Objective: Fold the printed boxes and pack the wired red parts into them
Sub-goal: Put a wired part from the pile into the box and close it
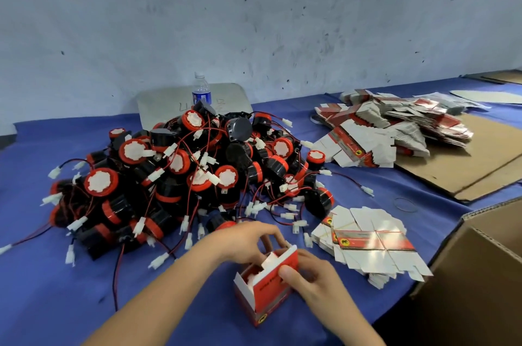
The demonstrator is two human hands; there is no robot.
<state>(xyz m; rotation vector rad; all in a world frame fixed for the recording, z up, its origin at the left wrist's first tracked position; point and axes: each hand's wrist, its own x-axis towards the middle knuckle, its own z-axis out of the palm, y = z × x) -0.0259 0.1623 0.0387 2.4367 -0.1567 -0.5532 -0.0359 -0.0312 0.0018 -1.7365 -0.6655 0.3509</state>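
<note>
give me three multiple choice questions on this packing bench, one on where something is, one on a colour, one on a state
1. Where does the water bottle stand?
A. behind the pile of wired red parts, near the wall
B. on a shelf
C. in a bucket

2. What colour is the table cloth?
A. green
B. blue
C. white

3. How is the printed box that the left hand and right hand hold?
A. lying flat, unfolded
B. folded up, top open
C. taped shut

Answers:
1 A: the bottle rises behind the pile, close to the wall.
2 B: blue cloth shows all around the pile.
3 B: the box stands folded between the hands with its top flaps open.
</note>
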